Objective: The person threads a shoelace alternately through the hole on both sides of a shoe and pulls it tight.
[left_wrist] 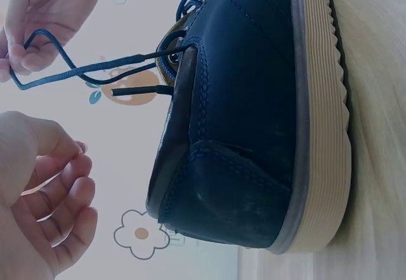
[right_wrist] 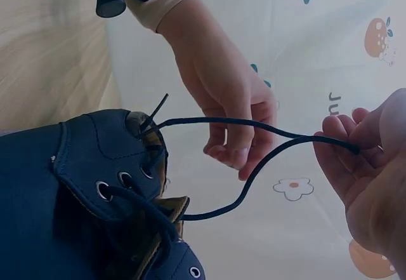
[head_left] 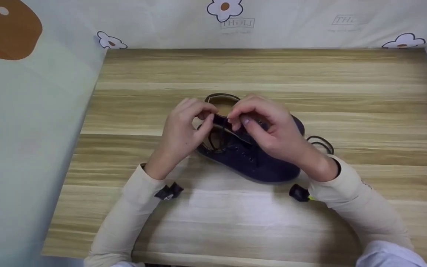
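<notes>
A pair of dark blue lace-up shoes lies side by side on the table, the nearer shoe (head_left: 272, 168) partly in front of the farther shoe (head_left: 298, 124). My right hand (right_wrist: 374, 172) pinches a dark blue shoelace (right_wrist: 260, 127) between thumb and fingers, drawing it up from the shoe in a long loop. Beside the lace, above the shoe opening, my left hand (left_wrist: 47, 194) has loosely bent fingers and holds nothing. A loose lace tip (left_wrist: 136, 91) sticks out from the eyelets. Several metal eyelets (right_wrist: 104, 190) show, some with lace threaded through.
The shoes rest on a wood-grain table (head_left: 143, 78). Another dark lace loop (head_left: 321, 142) lies right of the shoes. Black devices are strapped at the left wrist (head_left: 169, 191) and right wrist (head_left: 299, 193). A patterned pale curtain (head_left: 169, 26) borders the table's back and left.
</notes>
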Motion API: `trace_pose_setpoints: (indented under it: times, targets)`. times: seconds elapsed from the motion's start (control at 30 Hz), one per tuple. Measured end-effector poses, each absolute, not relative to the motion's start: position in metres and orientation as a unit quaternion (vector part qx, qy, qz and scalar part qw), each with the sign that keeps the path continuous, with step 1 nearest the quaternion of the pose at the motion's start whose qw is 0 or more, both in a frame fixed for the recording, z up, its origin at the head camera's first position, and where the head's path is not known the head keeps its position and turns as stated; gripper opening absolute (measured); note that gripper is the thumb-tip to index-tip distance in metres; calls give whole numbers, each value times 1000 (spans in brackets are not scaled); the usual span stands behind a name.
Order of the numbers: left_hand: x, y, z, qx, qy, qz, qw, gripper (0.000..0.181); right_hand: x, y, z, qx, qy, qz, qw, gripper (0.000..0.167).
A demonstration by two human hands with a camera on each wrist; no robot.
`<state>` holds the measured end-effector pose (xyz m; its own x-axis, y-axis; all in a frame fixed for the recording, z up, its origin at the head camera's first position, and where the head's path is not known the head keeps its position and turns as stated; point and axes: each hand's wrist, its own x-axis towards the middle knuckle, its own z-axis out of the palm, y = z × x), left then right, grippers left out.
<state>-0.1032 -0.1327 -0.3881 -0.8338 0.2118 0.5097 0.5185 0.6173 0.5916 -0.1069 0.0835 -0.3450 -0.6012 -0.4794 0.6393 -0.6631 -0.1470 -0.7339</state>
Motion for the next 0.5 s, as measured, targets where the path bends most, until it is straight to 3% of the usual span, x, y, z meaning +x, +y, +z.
trace_pose_setpoints:
  times: [0.5]
  targets:
    - [-101,-135,-388,-206,-880,-371,212,12,-112,77,-352,437,-666,597,100,23]
